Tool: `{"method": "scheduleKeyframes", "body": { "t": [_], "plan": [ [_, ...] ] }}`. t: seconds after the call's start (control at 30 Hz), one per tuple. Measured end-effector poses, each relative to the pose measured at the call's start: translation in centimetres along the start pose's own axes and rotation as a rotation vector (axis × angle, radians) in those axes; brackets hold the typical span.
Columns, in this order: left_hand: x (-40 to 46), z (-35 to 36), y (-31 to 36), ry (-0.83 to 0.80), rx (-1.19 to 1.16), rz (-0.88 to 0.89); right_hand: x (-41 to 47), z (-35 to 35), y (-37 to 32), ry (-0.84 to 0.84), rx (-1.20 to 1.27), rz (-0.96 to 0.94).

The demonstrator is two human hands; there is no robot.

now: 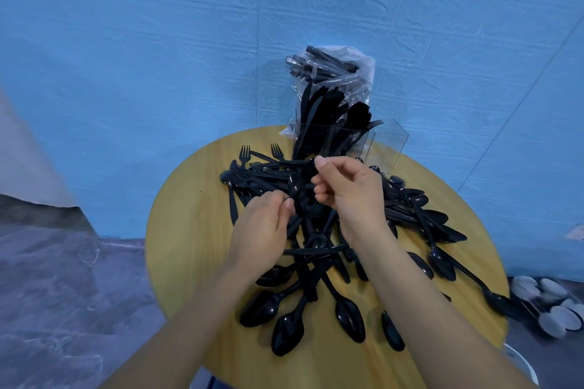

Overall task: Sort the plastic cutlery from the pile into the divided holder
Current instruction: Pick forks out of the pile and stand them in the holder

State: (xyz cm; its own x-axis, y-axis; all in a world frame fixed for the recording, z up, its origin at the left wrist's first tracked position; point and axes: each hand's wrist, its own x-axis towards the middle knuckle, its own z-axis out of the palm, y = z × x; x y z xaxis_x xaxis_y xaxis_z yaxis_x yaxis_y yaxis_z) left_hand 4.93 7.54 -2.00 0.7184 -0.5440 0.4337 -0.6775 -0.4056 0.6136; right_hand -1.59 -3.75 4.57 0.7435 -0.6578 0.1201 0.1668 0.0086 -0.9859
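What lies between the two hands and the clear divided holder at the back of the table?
In the head view, only black cutlery from the pile: the right hand nearly reaches the holder, the left hand sits nearer.

your pile of black plastic cutlery (319, 230) lies spread across the round table top: forks (245, 151) at the far left edge with tines pointing away, spoons (349, 317) at the near edge with bowls toward you, more spoons trailing off to the right. pieces cross and overlap. the divided holder (384, 144) is clear plastic, standing upright at the far edge, just beyond the pile. its left compartments hold upright black knives and forks; the rightmost compartment looks empty.
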Motion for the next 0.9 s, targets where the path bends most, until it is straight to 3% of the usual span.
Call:
{"method": "scheduleKeyframes", "body": {
  "t": [0.1,0.3,0.5,0.6,0.7,0.9],
  "plan": [
    [-0.1,-0.3,-0.6,-0.024,-0.069,-0.015,0.3,0.1,0.4,0.037,-0.098,-0.062],
    [-0.3,-1.2,-0.1,-0.186,-0.530,-0.186,0.2,0.5,1.5,0.042,-0.197,-0.162],
    [-0.2,-1.1,0.2,-0.230,-0.613,-0.172,1.0,0.9,2.2,-0.029,-0.228,-0.110],
    [-0.5,-1.1,-1.0,-0.162,-0.624,-0.234,2.1,-0.7,2.8,-0.004,-0.557,-0.161],
    [-1.1,-1.2,-2.0,-0.090,-0.517,-0.242,2.8,-2.7,3.5,-0.116,-1.029,-0.128],
    [-1.4,-0.9,-2.2,-0.040,-0.454,-0.202,2.3,-4.1,3.8,-0.233,-1.259,-0.006]
  ]
}}
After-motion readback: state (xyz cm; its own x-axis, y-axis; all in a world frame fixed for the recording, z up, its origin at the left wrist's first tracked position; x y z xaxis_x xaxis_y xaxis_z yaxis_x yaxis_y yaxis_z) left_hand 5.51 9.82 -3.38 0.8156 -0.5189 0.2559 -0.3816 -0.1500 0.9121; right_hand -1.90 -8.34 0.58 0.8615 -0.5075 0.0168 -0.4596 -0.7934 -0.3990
